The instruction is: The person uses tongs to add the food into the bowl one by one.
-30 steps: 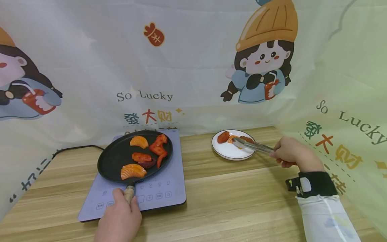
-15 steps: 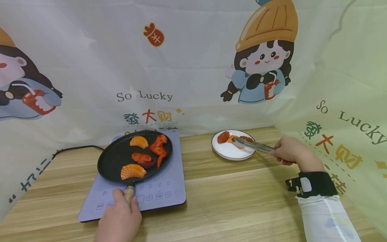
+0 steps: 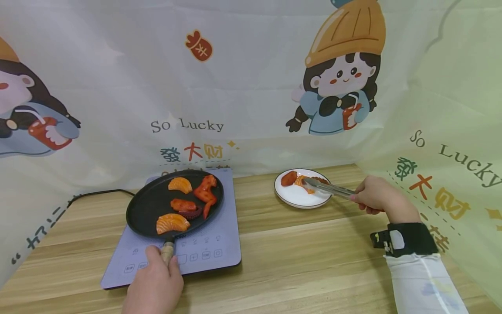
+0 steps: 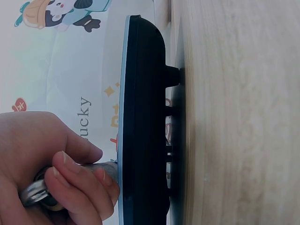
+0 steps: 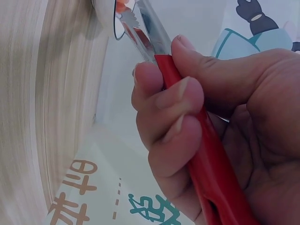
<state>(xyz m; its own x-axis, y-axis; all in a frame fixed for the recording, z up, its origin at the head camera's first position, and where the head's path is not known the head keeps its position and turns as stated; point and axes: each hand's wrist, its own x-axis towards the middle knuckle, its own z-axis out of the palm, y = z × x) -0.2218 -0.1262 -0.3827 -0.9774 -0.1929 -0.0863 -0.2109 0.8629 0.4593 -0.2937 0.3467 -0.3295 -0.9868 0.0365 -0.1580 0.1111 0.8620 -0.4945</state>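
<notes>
My left hand (image 3: 154,283) grips the wooden handle (image 3: 167,252) of a black frying pan (image 3: 147,209). In the left wrist view its fingers curl round that handle. Two orange salmon slices (image 3: 173,223), a red chicken wing (image 3: 205,194), a reddish-brown piece (image 3: 183,205) and a dark octopus tentacle (image 3: 191,213) lie in the pan. At the right, my right hand (image 3: 378,196) holds metal tongs (image 3: 333,189) by their red handle (image 5: 211,164). The tips of the tongs overlap a salmon piece (image 3: 300,182) on a white plate (image 3: 302,200); whether they pinch it I cannot tell.
Under the pan is a pale induction cooktop (image 3: 219,235), its black cord (image 3: 102,190) running left. A red-brown piece (image 3: 289,178) and a brown piece (image 3: 320,179) share the plate. Printed cloth (image 3: 251,87) walls the wooden table (image 3: 282,261) at back and sides.
Almost nothing differs. Both hands keep their grips, the tongs' tips stay over the plate, and the food in the pan lies as before.
</notes>
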